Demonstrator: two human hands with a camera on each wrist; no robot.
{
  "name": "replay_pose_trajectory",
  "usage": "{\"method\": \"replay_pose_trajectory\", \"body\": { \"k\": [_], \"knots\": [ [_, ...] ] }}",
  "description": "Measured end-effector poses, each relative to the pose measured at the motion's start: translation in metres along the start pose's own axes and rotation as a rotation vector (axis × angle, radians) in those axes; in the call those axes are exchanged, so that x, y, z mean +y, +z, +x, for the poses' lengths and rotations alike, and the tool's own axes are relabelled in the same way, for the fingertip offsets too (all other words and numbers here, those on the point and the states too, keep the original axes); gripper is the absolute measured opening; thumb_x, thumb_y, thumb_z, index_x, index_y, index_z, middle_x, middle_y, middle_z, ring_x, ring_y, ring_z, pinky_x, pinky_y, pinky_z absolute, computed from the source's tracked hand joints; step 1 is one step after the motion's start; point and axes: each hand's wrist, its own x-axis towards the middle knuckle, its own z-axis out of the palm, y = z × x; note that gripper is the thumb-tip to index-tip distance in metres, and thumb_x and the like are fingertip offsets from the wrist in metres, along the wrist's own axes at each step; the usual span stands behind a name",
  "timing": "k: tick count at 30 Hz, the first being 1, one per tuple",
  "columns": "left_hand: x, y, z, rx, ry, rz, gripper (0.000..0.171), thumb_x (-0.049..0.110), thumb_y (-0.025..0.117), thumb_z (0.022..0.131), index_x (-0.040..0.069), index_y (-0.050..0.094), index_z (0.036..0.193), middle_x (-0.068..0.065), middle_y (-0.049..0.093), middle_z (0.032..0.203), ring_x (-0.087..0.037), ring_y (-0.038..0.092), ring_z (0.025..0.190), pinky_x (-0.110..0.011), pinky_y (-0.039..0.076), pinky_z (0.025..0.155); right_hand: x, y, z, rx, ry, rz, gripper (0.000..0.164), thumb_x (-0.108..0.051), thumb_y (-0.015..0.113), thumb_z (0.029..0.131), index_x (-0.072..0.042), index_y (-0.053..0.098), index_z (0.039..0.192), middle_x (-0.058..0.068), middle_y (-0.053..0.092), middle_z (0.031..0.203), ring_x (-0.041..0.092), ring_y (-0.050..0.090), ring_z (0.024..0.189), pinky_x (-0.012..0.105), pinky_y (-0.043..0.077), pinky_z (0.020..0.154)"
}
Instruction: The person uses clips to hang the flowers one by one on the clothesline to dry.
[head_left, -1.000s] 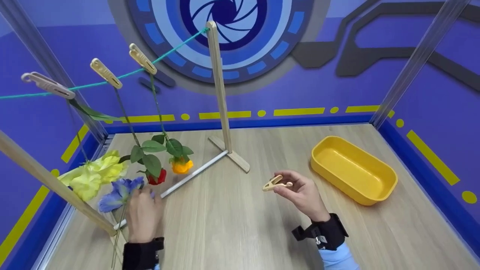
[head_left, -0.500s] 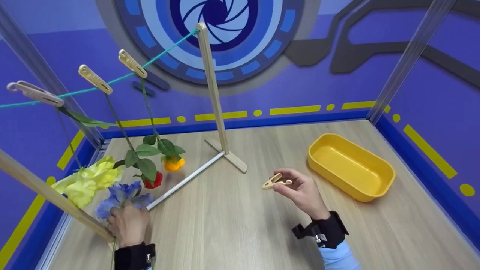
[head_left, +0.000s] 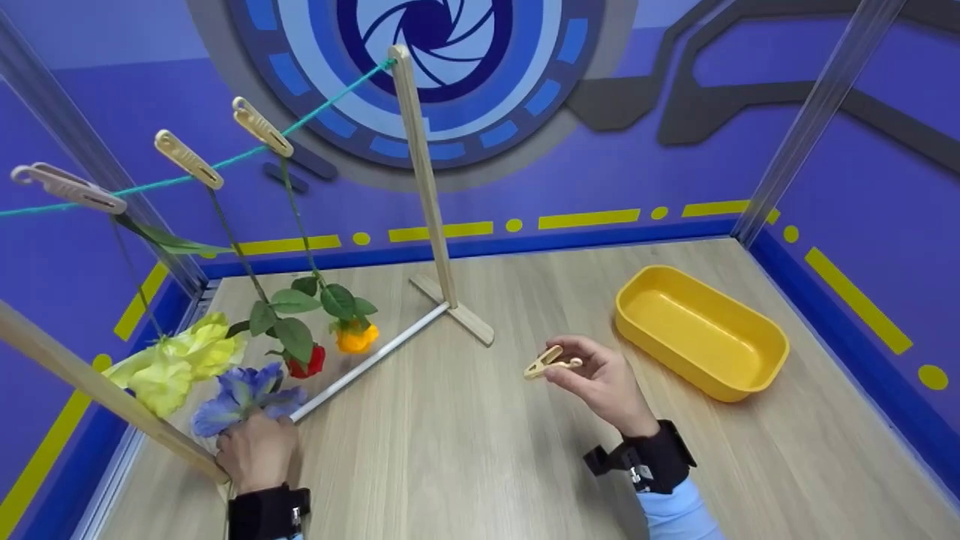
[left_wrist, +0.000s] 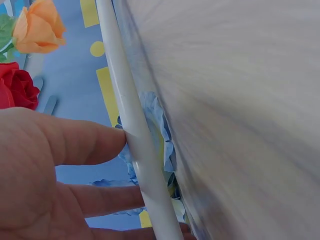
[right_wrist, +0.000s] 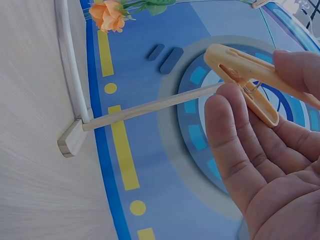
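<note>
My left hand [head_left: 259,450] reaches in at the base of a blue artificial flower [head_left: 236,397], low at the left end of a white rod [head_left: 367,361]. In the left wrist view its thumb tip meets the rod's edge, fairly straight fingers pass behind the rod, and a gap shows between thumb and index; the fingertips are partly hidden. My right hand [head_left: 600,382] pinches a beige clothespin [right_wrist: 240,60] above the table, with nothing in its jaws. Three pins on a green string hold a yellow flower [head_left: 169,375], a red rose [head_left: 306,363] and an orange rose [head_left: 355,336] upside down.
Wooden posts [head_left: 424,172] carry the green string [head_left: 337,101], and the near left post [head_left: 97,386] leans beside my left hand. To the right of my right hand stands a yellow tub [head_left: 697,337]. Blue-purple printed walls surround the wooden table.
My left hand has moved left and down, from beside the blue flower to over its base. The head view has shifted slightly. My right hand keeps the clothespin in nearly the same place.
</note>
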Motion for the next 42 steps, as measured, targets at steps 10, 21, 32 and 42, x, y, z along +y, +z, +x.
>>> {"method": "replay_pose_trajectory", "body": {
  "k": [10, 21, 32, 42],
  "knots": [
    [-0.002, 0.000, 0.001, 0.056, 0.099, -0.057, 0.036, 0.012, 0.049, 0.096, -0.009, 0.060, 0.069, -0.037, 0.062, 0.084, -0.060, 0.062, 0.084, -0.067, 0.047, 0.069, 0.001, 0.000, 0.001, 0.002, -0.002, 0.008, 0.031, 0.013, 0.071, 0.088, 0.019, 0.062, 0.117, 0.030, 0.069, 0.100, 0.008, 0.070, 0.088, 0.023, 0.060, 0.075],
    [0.026, -0.002, -0.010, 0.114, 0.284, -0.168, 0.027, 0.007, 0.051, 0.097, -0.015, 0.064, 0.089, -0.037, 0.060, 0.092, -0.058, 0.060, 0.090, -0.065, 0.047, 0.077, 0.000, -0.001, 0.002, 0.008, -0.003, 0.014, 0.030, 0.013, 0.072, 0.088, 0.014, 0.065, 0.118, 0.029, 0.069, 0.101, 0.009, 0.071, 0.090, 0.025, 0.060, 0.075],
    [0.061, 0.014, -0.023, 0.018, 0.383, -0.163, 0.033, 0.007, 0.062, 0.096, -0.021, 0.064, 0.114, -0.037, 0.060, 0.107, -0.056, 0.060, 0.097, -0.064, 0.048, 0.084, 0.001, -0.001, 0.001, 0.003, -0.043, 0.021, 0.029, 0.011, 0.072, 0.089, 0.015, 0.065, 0.117, 0.029, 0.069, 0.100, 0.012, 0.070, 0.091, 0.024, 0.060, 0.075],
    [0.077, 0.025, -0.034, -0.243, 0.444, -0.131, 0.064, 0.013, 0.061, 0.101, -0.018, 0.035, 0.150, -0.040, 0.031, 0.156, -0.057, 0.030, 0.145, -0.063, 0.027, 0.118, -0.002, 0.000, 0.001, 0.010, -0.036, 0.022, 0.030, 0.016, 0.070, 0.088, 0.016, 0.064, 0.117, 0.026, 0.069, 0.100, 0.009, 0.071, 0.090, 0.024, 0.060, 0.075]
  ]
}}
